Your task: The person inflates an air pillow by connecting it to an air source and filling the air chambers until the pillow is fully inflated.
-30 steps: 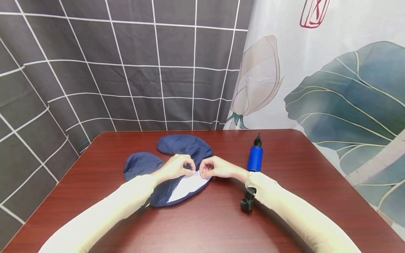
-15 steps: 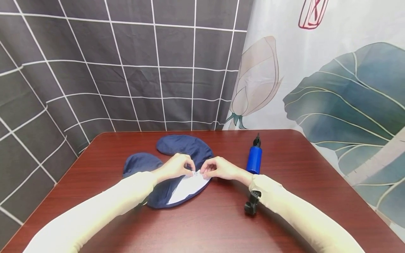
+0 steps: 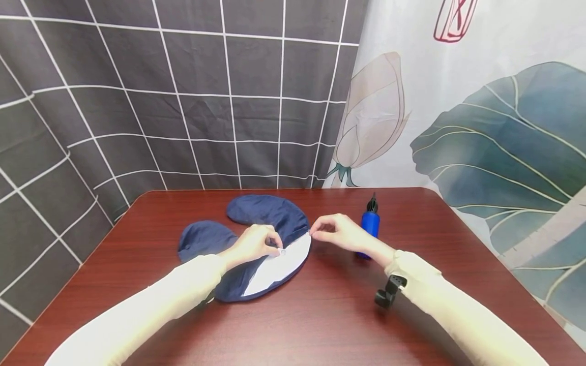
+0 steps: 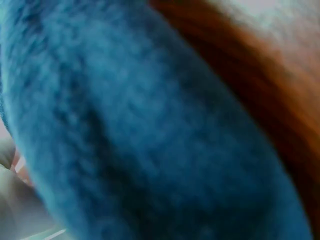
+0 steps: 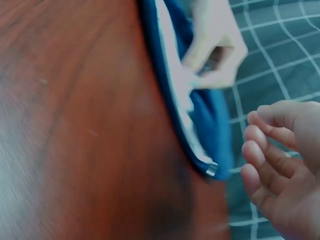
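Observation:
A navy U-shaped neck pillow [image 3: 270,206] lies on the table, its outer seam parted to show a white lining [image 3: 274,272]. My left hand [image 3: 254,243] pinches a small whitish piece at the lining's upper edge; the right wrist view shows this left hand [image 5: 220,55] too. Close to the right end of the opening is my right hand [image 3: 341,231], fingers loosely bent. In the right wrist view, those fingers hold nothing and a gap separates them from the metal zipper pull [image 5: 211,169]. Blurred blue fabric [image 4: 150,125] fills most of the left wrist view.
A blue cylinder with a black tip [image 3: 370,223] lies on the reddish-brown table [image 3: 311,325], behind my right forearm. Behind the table hang a dark grid-patterned cloth [image 3: 197,117] and a pale cloth with painted leaves [image 3: 517,142].
My right hand has moved right and slightly up, off the spot beside my left fingers, toward the opening's right end. More white lining shows. My left hand stays in place.

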`<state>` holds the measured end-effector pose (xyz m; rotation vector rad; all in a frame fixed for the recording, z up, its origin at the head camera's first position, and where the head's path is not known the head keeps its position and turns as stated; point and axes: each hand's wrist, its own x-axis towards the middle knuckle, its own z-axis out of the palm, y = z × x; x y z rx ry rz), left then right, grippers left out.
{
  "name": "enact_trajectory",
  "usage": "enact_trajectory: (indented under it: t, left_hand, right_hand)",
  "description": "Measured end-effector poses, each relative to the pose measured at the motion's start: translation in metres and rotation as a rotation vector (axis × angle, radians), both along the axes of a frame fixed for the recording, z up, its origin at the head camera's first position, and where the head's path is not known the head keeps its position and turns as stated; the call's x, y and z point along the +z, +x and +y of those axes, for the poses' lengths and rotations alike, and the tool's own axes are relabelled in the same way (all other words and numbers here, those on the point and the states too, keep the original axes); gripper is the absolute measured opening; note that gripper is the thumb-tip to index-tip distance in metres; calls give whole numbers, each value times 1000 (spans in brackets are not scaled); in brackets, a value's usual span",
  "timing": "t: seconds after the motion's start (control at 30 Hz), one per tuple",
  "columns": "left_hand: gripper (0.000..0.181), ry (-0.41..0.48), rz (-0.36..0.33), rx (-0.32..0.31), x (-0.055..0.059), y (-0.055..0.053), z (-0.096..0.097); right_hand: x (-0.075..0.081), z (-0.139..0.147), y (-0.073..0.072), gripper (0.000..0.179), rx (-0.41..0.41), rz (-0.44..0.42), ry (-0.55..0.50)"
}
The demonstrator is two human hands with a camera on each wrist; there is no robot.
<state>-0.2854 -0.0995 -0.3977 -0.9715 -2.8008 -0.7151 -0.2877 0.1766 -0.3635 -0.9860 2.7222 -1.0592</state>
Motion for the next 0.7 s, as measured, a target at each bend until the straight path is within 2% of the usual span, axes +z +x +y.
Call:
enact_trajectory:
  t: [0.13, 0.33, 0.53, 0.7]
  left_hand:
    - [10, -32, 32, -33, 5, 1, 3]
    - [10, -66, 22, -50, 12, 0, 9]
    - [9, -54, 22, -15, 8, 3, 8]
    - [8, -38, 53, -20, 5, 5, 6]
  right_hand:
    - [13, 20, -2, 15, -100, 44, -12]
    - [14, 41, -4, 15, -143, 23, -5]
    - [13, 50, -1, 16, -176, 21, 53]
    - [19, 63, -6, 15, -296, 103, 75]
